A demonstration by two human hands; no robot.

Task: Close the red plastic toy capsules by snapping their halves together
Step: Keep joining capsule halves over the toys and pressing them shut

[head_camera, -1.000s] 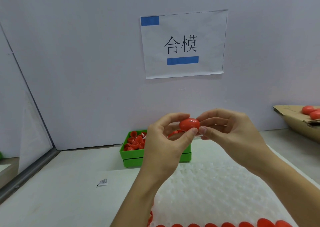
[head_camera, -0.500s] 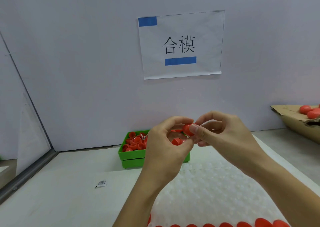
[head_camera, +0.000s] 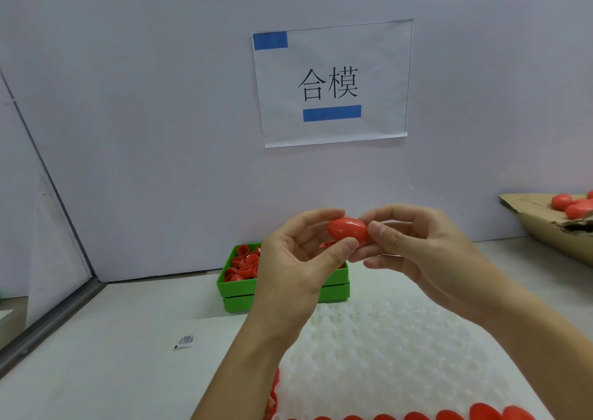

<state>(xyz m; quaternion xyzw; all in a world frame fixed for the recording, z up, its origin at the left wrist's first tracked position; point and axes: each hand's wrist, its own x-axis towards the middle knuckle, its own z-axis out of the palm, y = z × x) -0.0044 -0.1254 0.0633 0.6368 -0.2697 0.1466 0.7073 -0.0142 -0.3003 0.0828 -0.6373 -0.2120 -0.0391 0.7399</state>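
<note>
A red egg-shaped capsule point(head_camera: 347, 230) is held in the air in front of me, its two halves together. My left hand point(head_camera: 295, 269) pinches its left end between thumb and fingers. My right hand point(head_camera: 417, 253) pinches its right end. Behind my hands a green bin point(head_camera: 237, 286) holds several loose red capsule halves point(head_camera: 244, 264). A row of red capsules point(head_camera: 449, 415) sits along the near edge of a white dimpled tray point(head_camera: 385, 355).
A cardboard box point(head_camera: 545, 224) at the right holds red capsules point(head_camera: 574, 206). A small printed sachet point(head_camera: 185, 342) lies on the white table to the left. A paper sign point(head_camera: 330, 83) hangs on the back wall. A metal rail point(head_camera: 48, 320) runs along the left edge.
Half a second ago the capsule was open between my fingers, its halves apart. Now the halves are together as one closed egg, and my hands have lifted slightly.
</note>
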